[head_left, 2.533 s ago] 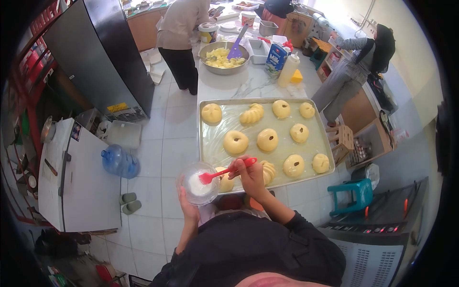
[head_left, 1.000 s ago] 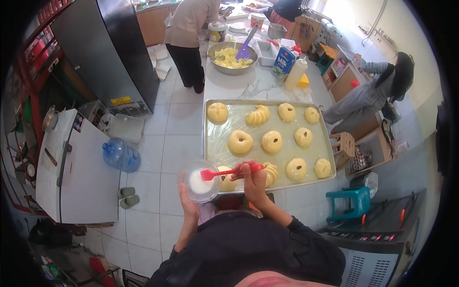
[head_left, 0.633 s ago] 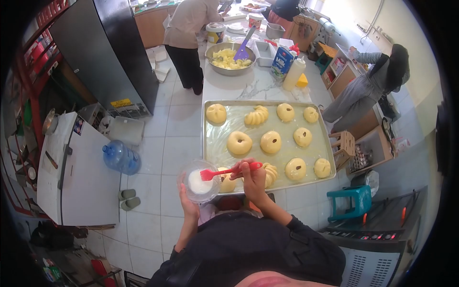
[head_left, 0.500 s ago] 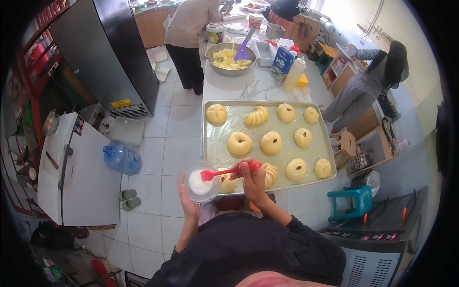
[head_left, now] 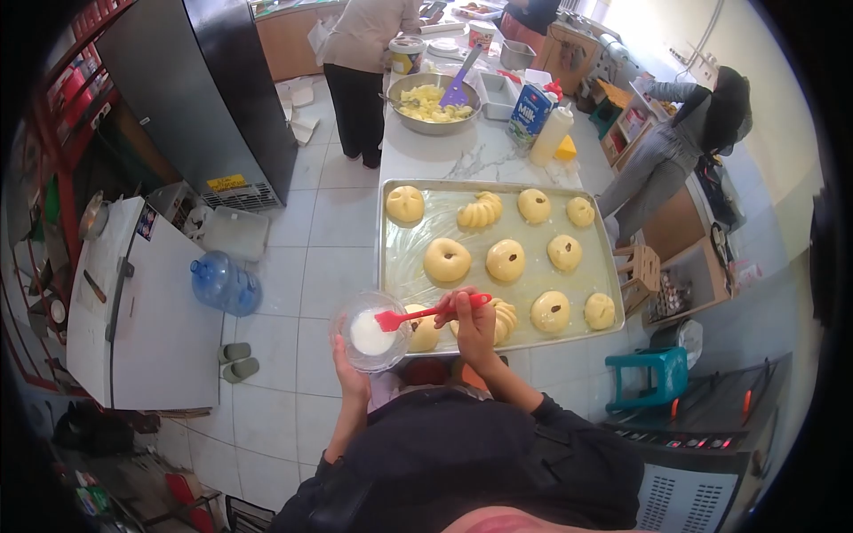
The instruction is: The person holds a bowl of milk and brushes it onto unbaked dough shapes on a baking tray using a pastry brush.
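My left hand (head_left: 353, 377) holds a clear bowl (head_left: 391, 354) by its side and underside, with white liquid (head_left: 370, 333) inside. Closed around the handle of a red brush (head_left: 426, 313) is my right hand (head_left: 471, 325); the brush head rests in the bowl over the liquid. Beyond both hands lies a large metal tray (head_left: 404, 249) with several shaped dough pieces, among them a ring-like bun (head_left: 447, 259), a ridged one (head_left: 480, 210) and a round one with a dark spot (head_left: 506, 260). The bowl and my right hand partly hide the dough at the near edge.
Behind the tray stand a metal bowl of yellow pieces (head_left: 433, 123), a milk carton (head_left: 530, 113) and a squeeze bottle (head_left: 552, 136). One person (head_left: 360, 84) is at the table's left, another (head_left: 680, 133) at the right. A teal stool (head_left: 649, 377) and water bottle (head_left: 225, 284) stand on the floor.
The view has shifted slightly. Both hands keep hold of the bowl and brush, the brush head staying in the bowl. The person at the right has changed posture.
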The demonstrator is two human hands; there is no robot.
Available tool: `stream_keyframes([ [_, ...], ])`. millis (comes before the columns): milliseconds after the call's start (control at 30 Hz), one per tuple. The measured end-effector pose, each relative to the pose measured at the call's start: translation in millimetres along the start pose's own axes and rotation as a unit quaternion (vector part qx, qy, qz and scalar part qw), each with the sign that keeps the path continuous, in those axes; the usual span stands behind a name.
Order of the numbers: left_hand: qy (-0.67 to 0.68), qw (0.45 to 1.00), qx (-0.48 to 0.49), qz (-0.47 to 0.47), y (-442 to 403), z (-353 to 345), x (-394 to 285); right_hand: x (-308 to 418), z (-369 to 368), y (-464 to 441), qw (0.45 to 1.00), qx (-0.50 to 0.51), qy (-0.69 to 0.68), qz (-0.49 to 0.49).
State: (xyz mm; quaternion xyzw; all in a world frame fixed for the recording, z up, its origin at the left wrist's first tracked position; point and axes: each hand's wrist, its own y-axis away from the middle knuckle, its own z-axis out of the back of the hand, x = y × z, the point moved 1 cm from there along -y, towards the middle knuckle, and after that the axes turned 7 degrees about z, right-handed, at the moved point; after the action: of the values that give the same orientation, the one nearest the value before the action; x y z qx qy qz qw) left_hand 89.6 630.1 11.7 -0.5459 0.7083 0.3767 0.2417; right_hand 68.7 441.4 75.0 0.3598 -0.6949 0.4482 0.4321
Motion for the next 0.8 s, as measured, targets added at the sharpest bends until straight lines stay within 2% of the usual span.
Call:
stream_keyframes([
  [67, -0.009, 1.0, 0.0, -0.008, -2.1, -0.1, -0.3, -3.6, 1.8, -3.1, 1.0, 0.011, -0.002, -0.018],
  [167, 0.046, 0.998, -0.015, 0.03, 3.5, -10.1, -6.7, 2.3, 1.5, -6.1, 0.999, 0.011, -0.017, -0.039],
  [300, 0.036, 0.999, 0.014, 0.013, -1.0, -6.3, -1.2, 6.1, 0.8, -3.9, 0.998, 0.011, -0.061, 0.015],
  [400, 0.035, 0.999, 0.021, 0.018, 0.3, -7.7, -2.1, 8.5, -1.0, -4.7, 0.998, 0.048, -0.039, 0.003],
  [500, 0.022, 0.999, 0.014, 0.019, 0.4, -4.8, 0.8, 12.0, -1.1, -2.5, 0.999, 0.034, -0.017, 0.017],
  [600, 0.009, 1.0, 0.01, 0.016, -2.3, 2.9, 3.3, 8.8, -2.7, -8.6, 0.998, 0.057, -0.022, -0.029],
  [633, 0.003, 1.0, 0.014, 0.01, -3.5, 5.5, 3.7, 13.0, -5.7, -9.5, 0.998, 0.046, -0.038, -0.017],
  [733, 0.004, 1.0, 0.011, 0.018, -4.8, 9.0, 5.3, 11.2, -6.8, -15.3, 0.996, 0.076, 0.029, -0.024],
  [800, 0.004, 0.999, -0.01, 0.032, 0.1, 9.2, 1.4, 12.3, -9.2, -19.3, 0.998, 0.065, 0.0, -0.021],
])
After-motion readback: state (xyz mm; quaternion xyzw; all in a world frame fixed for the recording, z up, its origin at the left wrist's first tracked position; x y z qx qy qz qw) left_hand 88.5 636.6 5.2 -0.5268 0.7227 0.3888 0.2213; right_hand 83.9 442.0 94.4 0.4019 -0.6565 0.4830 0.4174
